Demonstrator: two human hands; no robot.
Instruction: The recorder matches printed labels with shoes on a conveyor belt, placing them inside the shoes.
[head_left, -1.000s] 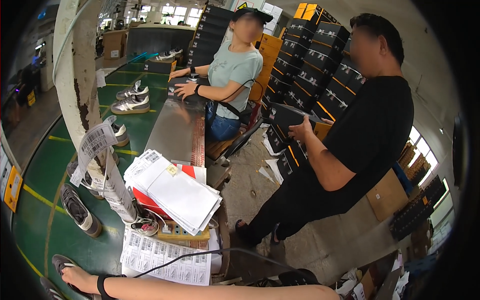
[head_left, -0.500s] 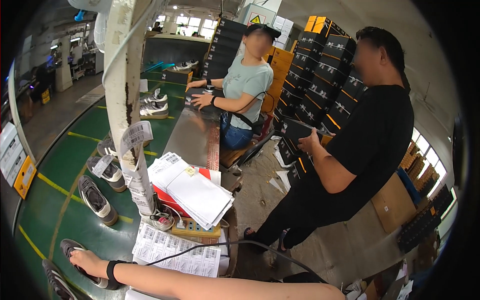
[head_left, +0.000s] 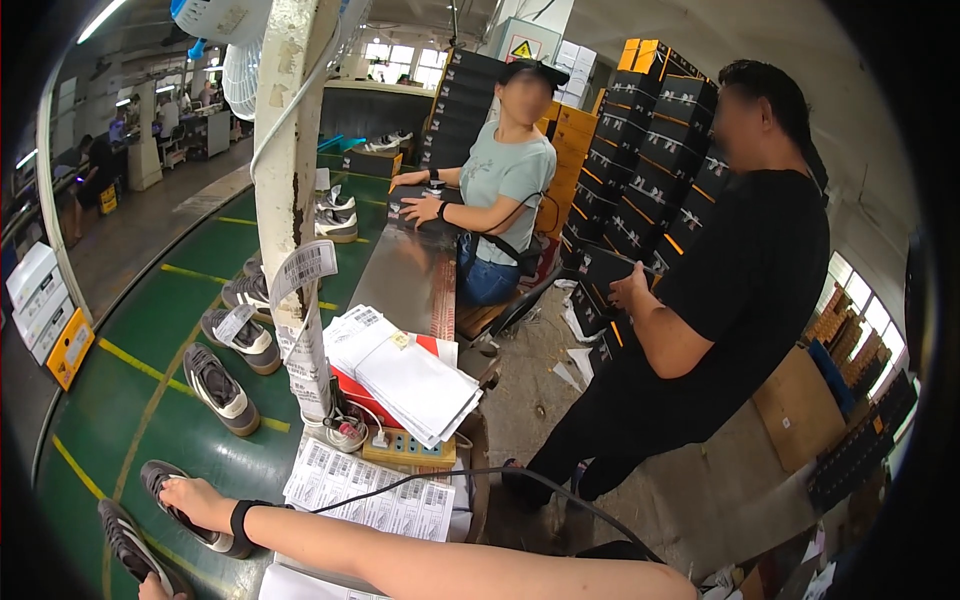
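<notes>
My right forearm reaches in from the lower right, a black band around its wrist. The right hand is closed on a dark sneaker at its opening, with the shoe lying on the green work surface. Only part of my left hand shows at the bottom edge. Its fingers grip the heel end of a second dark sneaker with pale stripes, just left of the first. Farther along the same surface lie more sneakers, the nearest being a grey one with a pale sole.
A worn white post rises beside papers, a yellow power strip and label sheets. A black cable crosses above my forearm. Two people handle dark shoeboxes; stacked boxes stand behind. White and orange boxes sit far left.
The whole view has shifted, so the scene sits farther right. My left hand has come into view at the second sneaker's heel. My right hand stays on the first sneaker.
</notes>
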